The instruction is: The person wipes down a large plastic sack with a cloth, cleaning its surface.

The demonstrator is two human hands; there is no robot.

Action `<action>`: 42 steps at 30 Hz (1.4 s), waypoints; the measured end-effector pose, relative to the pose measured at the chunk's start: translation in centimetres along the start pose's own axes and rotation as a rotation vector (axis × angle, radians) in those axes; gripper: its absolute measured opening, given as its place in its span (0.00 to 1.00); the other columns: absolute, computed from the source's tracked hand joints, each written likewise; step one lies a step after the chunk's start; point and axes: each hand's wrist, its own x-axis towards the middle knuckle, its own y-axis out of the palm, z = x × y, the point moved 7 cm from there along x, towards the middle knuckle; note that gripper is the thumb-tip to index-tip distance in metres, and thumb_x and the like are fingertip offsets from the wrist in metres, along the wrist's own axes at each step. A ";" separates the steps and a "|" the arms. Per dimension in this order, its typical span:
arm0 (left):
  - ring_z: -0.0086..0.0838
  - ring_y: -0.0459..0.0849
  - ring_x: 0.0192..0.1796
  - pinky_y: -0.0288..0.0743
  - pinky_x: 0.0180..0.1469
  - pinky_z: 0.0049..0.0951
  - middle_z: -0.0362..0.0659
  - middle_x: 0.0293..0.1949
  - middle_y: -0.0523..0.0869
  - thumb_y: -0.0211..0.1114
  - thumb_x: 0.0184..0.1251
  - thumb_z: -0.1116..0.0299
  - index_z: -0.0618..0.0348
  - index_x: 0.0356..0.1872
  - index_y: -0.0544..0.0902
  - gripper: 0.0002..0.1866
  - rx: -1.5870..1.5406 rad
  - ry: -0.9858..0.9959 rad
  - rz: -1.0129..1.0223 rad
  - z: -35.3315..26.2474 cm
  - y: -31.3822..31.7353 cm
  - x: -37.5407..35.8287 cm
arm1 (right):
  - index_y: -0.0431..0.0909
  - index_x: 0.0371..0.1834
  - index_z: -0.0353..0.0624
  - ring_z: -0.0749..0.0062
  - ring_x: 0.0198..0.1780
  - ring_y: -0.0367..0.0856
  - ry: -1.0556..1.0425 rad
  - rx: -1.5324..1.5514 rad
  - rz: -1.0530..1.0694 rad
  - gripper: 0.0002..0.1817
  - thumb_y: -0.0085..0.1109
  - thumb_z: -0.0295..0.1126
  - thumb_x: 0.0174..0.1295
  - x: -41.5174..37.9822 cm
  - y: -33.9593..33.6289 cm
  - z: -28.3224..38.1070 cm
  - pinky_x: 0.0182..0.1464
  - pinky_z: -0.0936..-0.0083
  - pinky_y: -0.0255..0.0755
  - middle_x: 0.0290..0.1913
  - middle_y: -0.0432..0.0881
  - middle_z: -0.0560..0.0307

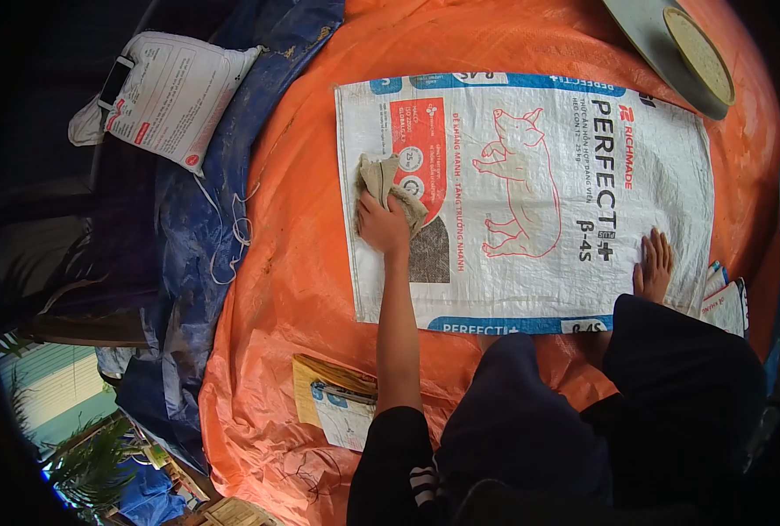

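A white woven feed sack (574, 289) lies flat, printed with a red pig outline, blue bands and "PERFECT+ β-4S". My left hand (384, 225) is closed on a crumpled beige rag (412, 210), pressed against the sack's left part over the red printed panel. On the sack's lower right, my right hand (655, 263) lies flat with its fingers spread, near my right knee. Greyish smudges show on the sack around the pig print.
An orange tarpaulin (284, 219) spreads under the sack, beside a dark blue tarpaulin (184, 263). A filled white bag (175, 96) stands upper left. A grey round object (653, 44) sits upper right. Folded sacks (337, 408) lie lower left; more sacks (725, 302) lie right.
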 end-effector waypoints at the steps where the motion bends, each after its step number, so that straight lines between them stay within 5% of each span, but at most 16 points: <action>1: 0.52 0.84 0.43 0.76 0.44 0.51 0.53 0.42 0.82 0.62 0.65 0.60 0.62 0.51 0.73 0.19 -0.001 -0.001 0.005 0.0 0.0 0.0 | 0.70 0.73 0.50 0.53 0.76 0.62 -0.004 0.005 -0.005 0.29 0.54 0.39 0.66 0.0 0.0 0.0 0.75 0.52 0.51 0.75 0.68 0.53; 19: 0.53 0.84 0.43 0.76 0.43 0.51 0.54 0.44 0.82 0.63 0.65 0.59 0.63 0.52 0.74 0.21 -0.008 0.001 0.006 0.0 0.0 0.0 | 0.70 0.73 0.50 0.54 0.76 0.62 -0.132 0.031 -0.049 0.30 0.55 0.38 0.66 0.5 -0.6 0.5 0.75 0.52 0.50 0.75 0.67 0.54; 22: 0.54 0.84 0.44 0.76 0.43 0.52 0.55 0.45 0.83 0.63 0.65 0.59 0.63 0.53 0.74 0.21 -0.021 -0.014 0.027 0.0 0.0 0.0 | 0.70 0.72 0.50 0.54 0.76 0.62 -0.007 0.013 -0.001 0.30 0.55 0.39 0.66 -0.1 -0.1 -0.1 0.75 0.52 0.50 0.75 0.68 0.54; 42: 0.50 0.85 0.44 0.77 0.44 0.50 0.52 0.43 0.82 0.63 0.65 0.56 0.59 0.50 0.72 0.21 0.018 -0.047 0.048 -0.2 0.1 0.3 | 0.68 0.73 0.52 0.54 0.79 0.57 -0.009 -0.001 0.019 0.32 0.56 0.40 0.63 -1.1 0.6 -1.0 0.77 0.52 0.46 0.77 0.64 0.53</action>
